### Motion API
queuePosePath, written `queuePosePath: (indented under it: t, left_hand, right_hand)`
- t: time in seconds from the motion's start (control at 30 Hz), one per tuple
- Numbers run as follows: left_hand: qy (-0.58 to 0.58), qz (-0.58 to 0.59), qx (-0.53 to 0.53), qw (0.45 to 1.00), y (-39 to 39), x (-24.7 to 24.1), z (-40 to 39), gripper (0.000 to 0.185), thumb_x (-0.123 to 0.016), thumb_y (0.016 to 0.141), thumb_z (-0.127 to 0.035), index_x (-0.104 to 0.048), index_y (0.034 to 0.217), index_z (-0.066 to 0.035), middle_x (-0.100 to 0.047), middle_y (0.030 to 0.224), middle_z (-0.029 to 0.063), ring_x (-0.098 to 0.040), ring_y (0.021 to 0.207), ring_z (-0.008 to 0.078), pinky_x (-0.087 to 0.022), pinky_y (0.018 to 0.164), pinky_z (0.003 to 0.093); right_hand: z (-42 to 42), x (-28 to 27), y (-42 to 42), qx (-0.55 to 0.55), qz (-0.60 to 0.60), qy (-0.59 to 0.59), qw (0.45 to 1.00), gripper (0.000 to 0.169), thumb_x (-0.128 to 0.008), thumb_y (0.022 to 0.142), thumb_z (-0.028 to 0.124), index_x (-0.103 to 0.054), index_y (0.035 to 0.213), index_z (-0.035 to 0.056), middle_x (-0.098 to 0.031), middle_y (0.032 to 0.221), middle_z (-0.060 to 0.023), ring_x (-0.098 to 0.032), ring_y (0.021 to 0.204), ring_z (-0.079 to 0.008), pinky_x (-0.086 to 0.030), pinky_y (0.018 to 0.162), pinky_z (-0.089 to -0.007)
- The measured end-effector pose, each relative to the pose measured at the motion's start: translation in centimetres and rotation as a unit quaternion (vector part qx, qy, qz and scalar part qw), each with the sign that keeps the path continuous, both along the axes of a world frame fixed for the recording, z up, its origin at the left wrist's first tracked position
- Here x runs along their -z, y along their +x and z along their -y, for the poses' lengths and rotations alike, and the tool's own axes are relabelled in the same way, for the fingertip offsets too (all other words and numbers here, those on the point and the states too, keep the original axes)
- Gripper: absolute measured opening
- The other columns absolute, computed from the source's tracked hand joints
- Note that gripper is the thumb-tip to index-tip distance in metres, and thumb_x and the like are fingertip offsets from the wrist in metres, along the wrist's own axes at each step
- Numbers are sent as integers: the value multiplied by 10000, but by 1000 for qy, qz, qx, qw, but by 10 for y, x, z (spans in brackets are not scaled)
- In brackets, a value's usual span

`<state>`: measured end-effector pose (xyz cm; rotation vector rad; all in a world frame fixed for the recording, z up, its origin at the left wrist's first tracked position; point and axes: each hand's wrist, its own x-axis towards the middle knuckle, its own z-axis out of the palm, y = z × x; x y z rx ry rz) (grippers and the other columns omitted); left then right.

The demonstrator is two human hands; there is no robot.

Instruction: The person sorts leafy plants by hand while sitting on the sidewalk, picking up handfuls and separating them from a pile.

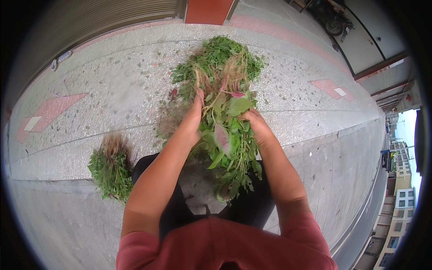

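A loose bunch of leafy green plants [236, 135] with roots and some pink-marked leaves is held up between my two hands, above my lap. My left hand [197, 104] grips it on the left, near the root end, with pale roots rising above the fingers. On the right side my right hand [253, 119] closes around the stems, its fingers partly hidden by leaves. Roots point away from me and leaves hang towards my knees. Just beyond lies a large heap of green plants [219, 50] on the speckled floor, partly covered by the held roots.
A smaller rooted bundle of greens [113, 167] lies by my left knee. Scattered leaf bits dot the terrazzo floor [135, 91]. Ahead stand a roller shutter [111, 20] and an orange-red pillar [206, 11]. A motorcycle [332, 23] is far right; a road [361, 206] runs along the right.
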<state>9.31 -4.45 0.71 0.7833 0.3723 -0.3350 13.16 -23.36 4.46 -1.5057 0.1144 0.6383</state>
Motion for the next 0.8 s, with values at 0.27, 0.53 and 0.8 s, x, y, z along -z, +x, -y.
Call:
queuePosePath:
  t: [0.27,0.53,0.8]
  left_hand:
    - [-112,70,-31,991,-11,-27,-3,703,-447,797,-657,-497,1200,-83,-578,1099,102,-568,953,228,-488,780,392]
    - [132,-5,24,991,13,-6,16,619,-762,696,-341,-509,1142,7,-589,1022,121,-592,887,200,-502,711,341]
    - [151,-9,121,981,42,16,35,433,-710,733,-183,-543,1075,23,-611,953,109,-611,828,207,-524,702,343]
  right_hand:
    - [-16,29,16,-65,107,-152,980,536,-628,736,251,-490,1140,-74,-578,1077,-179,-565,937,-225,-440,807,-328]
    - [-24,35,-1,-135,541,-331,761,336,-599,728,255,-559,902,-30,-584,916,-201,-528,907,-369,-428,789,-441]
    - [16,19,10,-183,320,-246,897,442,-637,781,228,-519,1103,-51,-613,926,-151,-577,869,-282,-440,817,-374]
